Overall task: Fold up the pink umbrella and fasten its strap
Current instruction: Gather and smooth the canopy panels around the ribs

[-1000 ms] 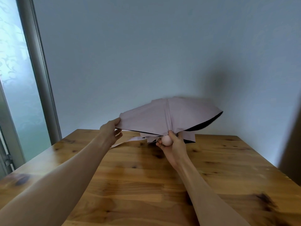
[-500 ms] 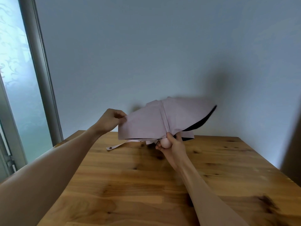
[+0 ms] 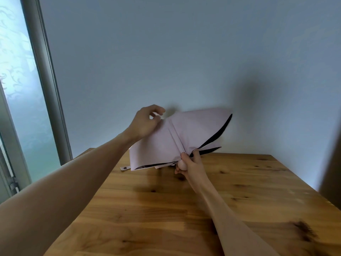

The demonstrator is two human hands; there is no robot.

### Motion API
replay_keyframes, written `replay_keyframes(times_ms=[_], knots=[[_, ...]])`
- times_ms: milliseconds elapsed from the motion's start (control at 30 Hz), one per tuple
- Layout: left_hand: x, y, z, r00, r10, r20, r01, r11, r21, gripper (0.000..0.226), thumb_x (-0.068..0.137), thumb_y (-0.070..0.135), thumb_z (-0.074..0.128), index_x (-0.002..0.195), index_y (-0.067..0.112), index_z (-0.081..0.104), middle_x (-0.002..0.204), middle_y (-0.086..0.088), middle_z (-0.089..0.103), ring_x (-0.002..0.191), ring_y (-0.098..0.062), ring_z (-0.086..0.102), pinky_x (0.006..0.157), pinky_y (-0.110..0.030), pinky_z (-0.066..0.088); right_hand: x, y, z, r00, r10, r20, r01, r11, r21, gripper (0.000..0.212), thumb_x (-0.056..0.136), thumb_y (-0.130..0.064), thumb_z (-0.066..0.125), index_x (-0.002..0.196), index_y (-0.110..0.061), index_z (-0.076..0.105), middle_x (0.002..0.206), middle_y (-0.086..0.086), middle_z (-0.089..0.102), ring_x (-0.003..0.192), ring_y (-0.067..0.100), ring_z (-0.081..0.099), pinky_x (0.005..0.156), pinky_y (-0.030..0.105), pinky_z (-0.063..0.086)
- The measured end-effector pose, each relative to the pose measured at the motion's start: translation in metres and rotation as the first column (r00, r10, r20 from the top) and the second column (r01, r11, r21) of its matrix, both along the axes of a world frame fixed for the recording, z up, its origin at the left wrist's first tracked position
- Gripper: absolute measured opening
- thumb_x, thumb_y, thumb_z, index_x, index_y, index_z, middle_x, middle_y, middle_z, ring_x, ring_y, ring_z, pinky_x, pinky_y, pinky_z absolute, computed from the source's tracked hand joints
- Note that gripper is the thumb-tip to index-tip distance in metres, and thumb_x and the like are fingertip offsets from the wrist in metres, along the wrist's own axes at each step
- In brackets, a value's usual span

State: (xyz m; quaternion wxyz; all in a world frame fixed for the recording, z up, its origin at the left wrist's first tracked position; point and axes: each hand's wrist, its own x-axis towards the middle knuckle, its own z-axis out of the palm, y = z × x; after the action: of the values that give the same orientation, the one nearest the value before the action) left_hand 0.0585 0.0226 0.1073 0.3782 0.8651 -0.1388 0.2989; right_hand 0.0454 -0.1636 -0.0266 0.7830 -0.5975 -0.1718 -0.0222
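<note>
The pink umbrella (image 3: pixel 184 133) is collapsed but loose, its panels fanned out above the far part of the wooden table (image 3: pixel 184 209), black lining showing at the right edge. My right hand (image 3: pixel 190 166) grips its rounded pink handle from below. My left hand (image 3: pixel 145 121) pinches the upper left corner of a pink panel, raised high near the wall. The strap (image 3: pixel 125 168) with its snap hangs out at the lower left, just over the tabletop.
A grey-blue wall stands close behind the table. A frosted window with a grey frame (image 3: pixel 46 85) is at the left. A dark vertical edge (image 3: pixel 332 172) rises at the far right beside the table.
My left hand has risen and moved right with the panel's edge, folding the left side of the canopy upward. The right hand has kept hold of the handle.
</note>
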Motion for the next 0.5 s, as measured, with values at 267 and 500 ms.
replay_keyframes(times_ms=[267, 500], knots=[[0.004, -0.05, 0.039, 0.954, -0.151, -0.259, 0.189, 0.973, 0.13, 0.052, 0.091, -0.004, 0.052, 0.142, 0.01, 0.052, 0.12, -0.005, 0.064, 0.111, -0.015, 0.057, 0.091, -0.019, 0.039, 0.0, 0.002, -0.001, 0.998, -0.049, 0.045, 0.055, 0.986, -0.155, 0.008, 0.103, -0.019, 0.05, 0.098, -0.02, 0.044, 0.088, 0.015, 0.056, 0.057, 0.019, 0.057, 0.064, 0.039, 0.053], [-0.004, -0.048, 0.043, 0.93, -0.262, -0.258, 0.266, 0.964, -0.021, 0.043, 0.076, -0.01, 0.053, 0.107, 0.01, 0.075, 0.081, 0.005, 0.066, 0.074, -0.004, 0.059, 0.072, -0.01, 0.044, 0.001, 0.002, -0.001, 0.999, -0.044, 0.026, 0.047, 0.991, -0.127, 0.01, 0.103, -0.019, 0.049, 0.112, -0.02, 0.045, 0.091, 0.015, 0.057, 0.057, 0.021, 0.055, 0.062, 0.039, 0.054]])
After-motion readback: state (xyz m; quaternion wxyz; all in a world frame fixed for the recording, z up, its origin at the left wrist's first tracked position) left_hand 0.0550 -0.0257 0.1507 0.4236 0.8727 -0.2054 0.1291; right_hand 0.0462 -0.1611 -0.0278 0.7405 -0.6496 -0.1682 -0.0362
